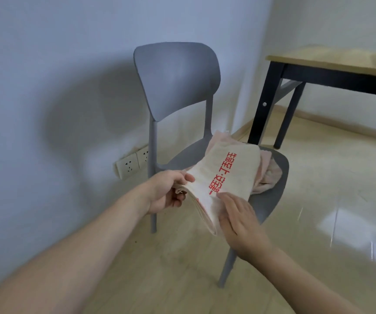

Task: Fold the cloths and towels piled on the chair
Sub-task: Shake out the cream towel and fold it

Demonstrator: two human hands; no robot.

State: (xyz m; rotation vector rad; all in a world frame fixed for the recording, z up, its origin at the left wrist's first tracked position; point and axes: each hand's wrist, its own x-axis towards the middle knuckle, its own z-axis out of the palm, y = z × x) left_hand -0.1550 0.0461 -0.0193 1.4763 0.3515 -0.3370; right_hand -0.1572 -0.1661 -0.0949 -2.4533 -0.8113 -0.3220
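Over the seat of the grey plastic chair [271, 200], a folded cream towel with red printed characters [225, 175] is held between both hands. At 9 o'clock of it, the left hand [167, 193] pinches the layered edge; at 5 o'clock, the right hand [239, 219] lies flat, fingers [227, 198] straight, pressing the top. Crumpled pink cloths [271, 175] wait at 2 o'clock. Soft, light and limp, the towel likely needs holding at its folded edges to stay neat.

Wood table [332, 58] by pale wall [46, 64]
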